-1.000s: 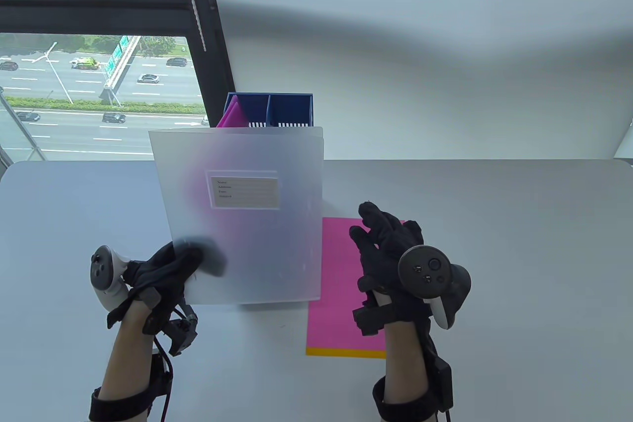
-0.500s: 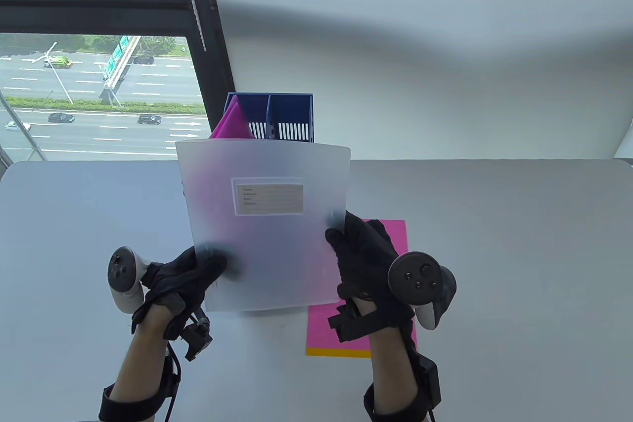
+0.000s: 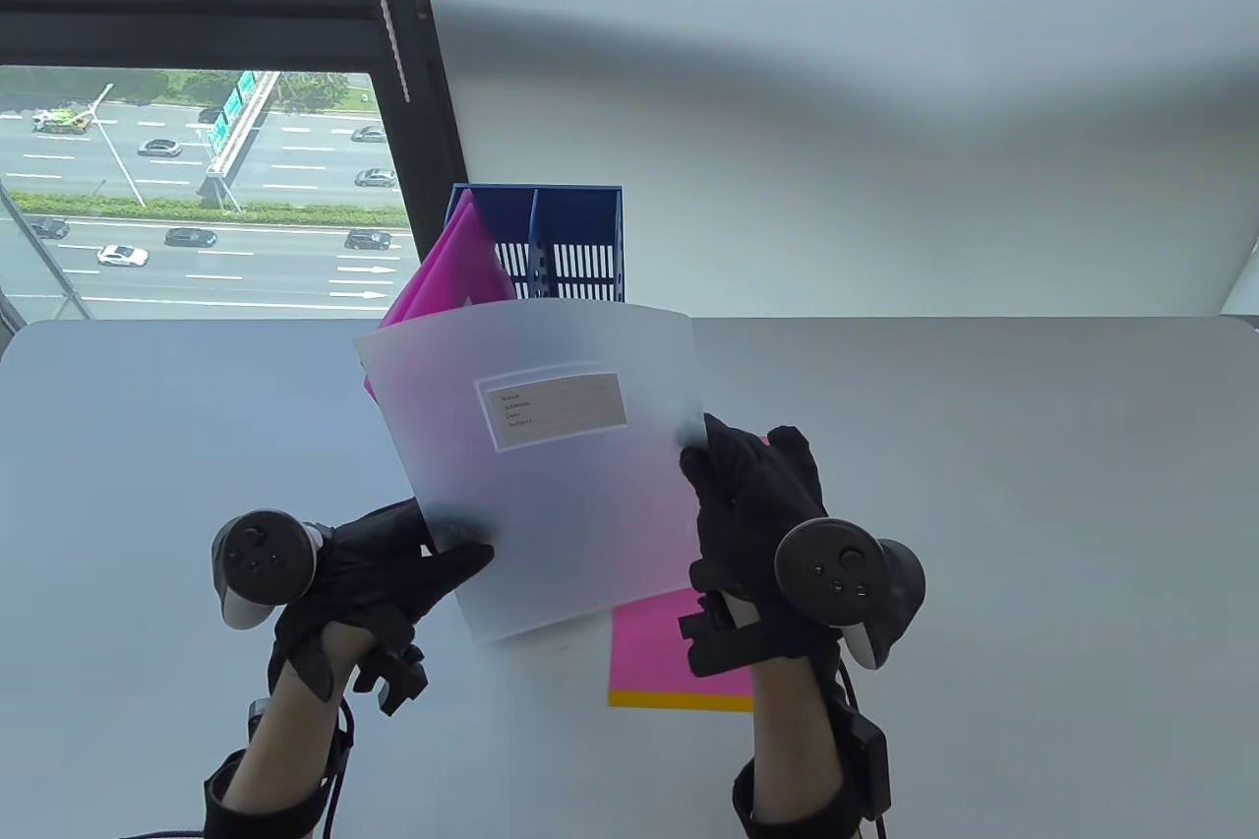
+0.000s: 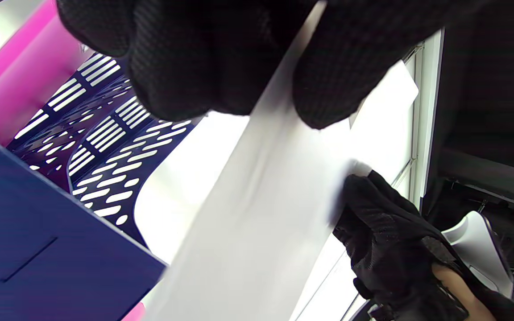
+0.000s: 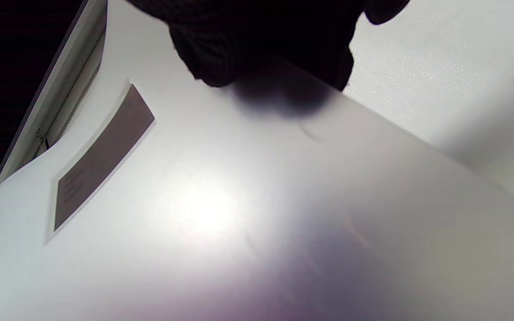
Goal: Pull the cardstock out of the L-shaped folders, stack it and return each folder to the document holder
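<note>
Both hands hold a frosted translucent L-shaped folder [image 3: 551,485] with a grey label [image 3: 558,410] above the table, tilted and slightly bowed. My left hand [image 3: 448,546] pinches its lower left edge between thumb and fingers [image 4: 185,67], the folder [image 4: 257,214] running through them. My right hand [image 3: 704,455] grips the right edge, and its fingers [image 5: 261,40] lie on the folder [image 5: 239,214]. Pink cardstock [image 3: 674,647] lies on the table on a yellow sheet [image 3: 679,702], partly under the folder. The blue document holder [image 3: 575,224] stands behind, with a pink folder [image 3: 448,273] leaning out of its left compartment.
The grey table [image 3: 984,505] reaches to a white wall behind. A window with a dark frame [image 3: 393,42] is at the back left. In the left wrist view the slotted holder [image 4: 101,147] is close beneath the folder, beside the right hand [image 4: 386,232].
My right hand left the pink cardstock and took the folder's right edge. The folder has moved right and lower and tilted counter-clockwise, showing more of the holder.
</note>
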Motion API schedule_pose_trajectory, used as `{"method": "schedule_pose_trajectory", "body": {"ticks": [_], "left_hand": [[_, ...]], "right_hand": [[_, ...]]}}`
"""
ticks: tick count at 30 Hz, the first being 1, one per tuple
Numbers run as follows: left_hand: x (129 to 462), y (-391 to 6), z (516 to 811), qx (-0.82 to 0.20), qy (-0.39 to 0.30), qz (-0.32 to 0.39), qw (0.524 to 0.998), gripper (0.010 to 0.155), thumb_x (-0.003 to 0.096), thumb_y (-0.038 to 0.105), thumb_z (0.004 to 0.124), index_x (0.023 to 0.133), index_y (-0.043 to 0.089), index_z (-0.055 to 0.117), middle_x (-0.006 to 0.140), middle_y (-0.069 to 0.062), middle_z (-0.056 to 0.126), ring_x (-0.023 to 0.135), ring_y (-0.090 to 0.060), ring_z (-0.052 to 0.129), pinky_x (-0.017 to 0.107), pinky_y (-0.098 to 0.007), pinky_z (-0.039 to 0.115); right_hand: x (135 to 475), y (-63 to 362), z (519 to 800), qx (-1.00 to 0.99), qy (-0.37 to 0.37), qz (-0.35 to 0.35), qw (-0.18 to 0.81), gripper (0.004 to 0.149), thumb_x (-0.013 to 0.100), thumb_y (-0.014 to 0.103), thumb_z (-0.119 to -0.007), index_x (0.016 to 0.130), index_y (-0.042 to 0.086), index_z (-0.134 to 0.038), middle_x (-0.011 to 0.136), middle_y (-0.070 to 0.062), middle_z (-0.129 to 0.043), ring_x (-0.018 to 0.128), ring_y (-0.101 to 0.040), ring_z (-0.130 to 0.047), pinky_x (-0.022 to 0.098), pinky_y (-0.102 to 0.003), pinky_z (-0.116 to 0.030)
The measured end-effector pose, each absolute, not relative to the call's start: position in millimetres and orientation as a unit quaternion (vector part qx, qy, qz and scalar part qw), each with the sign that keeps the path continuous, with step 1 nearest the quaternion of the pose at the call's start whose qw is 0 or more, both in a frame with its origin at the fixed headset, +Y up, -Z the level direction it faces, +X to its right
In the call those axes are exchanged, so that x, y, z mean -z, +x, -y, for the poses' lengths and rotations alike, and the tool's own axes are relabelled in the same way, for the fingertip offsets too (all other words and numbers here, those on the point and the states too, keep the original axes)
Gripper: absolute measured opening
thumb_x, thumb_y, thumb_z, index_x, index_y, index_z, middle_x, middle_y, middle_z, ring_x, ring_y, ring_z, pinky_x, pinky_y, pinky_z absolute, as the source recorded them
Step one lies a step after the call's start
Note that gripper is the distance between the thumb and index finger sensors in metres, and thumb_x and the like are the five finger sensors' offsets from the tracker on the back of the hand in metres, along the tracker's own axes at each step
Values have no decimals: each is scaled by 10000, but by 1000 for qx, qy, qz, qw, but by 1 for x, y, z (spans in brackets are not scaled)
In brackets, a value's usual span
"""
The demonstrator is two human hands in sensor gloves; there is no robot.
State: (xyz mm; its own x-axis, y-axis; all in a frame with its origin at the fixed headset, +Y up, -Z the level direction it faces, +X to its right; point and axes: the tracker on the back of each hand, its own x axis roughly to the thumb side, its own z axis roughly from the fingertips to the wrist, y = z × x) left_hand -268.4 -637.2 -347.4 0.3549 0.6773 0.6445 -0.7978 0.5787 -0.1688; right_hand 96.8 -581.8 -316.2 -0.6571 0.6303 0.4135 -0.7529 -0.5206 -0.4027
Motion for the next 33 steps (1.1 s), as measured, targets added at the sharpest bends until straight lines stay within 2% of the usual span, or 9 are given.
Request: {"method": "schedule_pose_trajectory", "body": {"ticks": [5, 7, 9, 12, 17, 21, 25, 33], "left_hand": [[346, -265, 636, -455, 58, 369, 808, 405, 560, 426, 851, 821, 136, 959, 513, -3, 1009, 374, -257, 1041, 653, -605, 701], [345, -262, 635, -460, 44, 375, 804, 440, 579, 416, 790, 828, 93, 955, 478, -24, 1022, 327, -271, 1047, 643, -596, 712], [343, -261, 633, -464, 50, 376, 800, 450, 582, 391, 778, 829, 55, 947, 471, -35, 1030, 314, -277, 1062, 642, -581, 722], [340, -265, 627, -458, 91, 370, 803, 452, 574, 378, 788, 815, 32, 949, 468, -33, 1042, 311, -271, 1087, 641, -556, 740], [330, -279, 614, -473, 160, 339, 798, 452, 569, 366, 796, 818, 19, 942, 482, -41, 1050, 324, -278, 1100, 642, -546, 743], [318, -294, 604, -479, 243, 281, 795, 454, 571, 363, 791, 817, 10, 935, 485, -41, 1050, 331, -280, 1100, 644, -544, 739], [305, -302, 596, -440, 315, 217, 813, 454, 573, 364, 783, 836, 21, 923, 507, -42, 1045, 354, -281, 1097, 658, -552, 713], [295, -299, 593, -363, 362, 147, 846, 459, 572, 356, 773, 844, 12, 910, 517, -43, 1043, 360, -278, 1100, 653, -549, 707]], "right_hand": [[312, 98, 579, -866, 113, 300, 384, 386, 605, 351, -752, 990, 324, -761, 909, 38, -864, 724, -183, -887, 808, -524, -394], [311, 97, 579, -862, 112, 304, 389, 389, 612, 351, -742, 1000, 326, -747, 929, 39, -848, 757, -195, -868, 812, -529, -373], [310, 97, 579, -865, 104, 308, 383, 408, 619, 355, -737, 1024, 306, -717, 950, 28, -832, 773, -203, -862, 810, -532, -369], [309, 99, 579, -854, 95, 320, 398, 456, 630, 365, -732, 1074, 306, -647, 1019, 23, -771, 832, -214, -829, 814, -532, -348], [306, 104, 579, -849, 75, 344, 395, 440, 636, 326, -710, 1072, 318, -648, 1043, 21, -745, 855, -217, -815, 810, -538, -345], [308, 104, 581, -845, 78, 334, 410, 441, 637, 326, -710, 1074, 318, -646, 1043, 18, -743, 856, -221, -812, 810, -538, -339], [310, 101, 583, -851, 78, 325, 404, 439, 637, 324, -710, 1072, 317, -650, 1042, 19, -746, 854, -220, -815, 809, -537, -335], [313, 98, 584, -855, 83, 310, 408, 432, 636, 321, -712, 1066, 313, -662, 1036, 14, -754, 848, -223, -819, 808, -537, -325]]}}
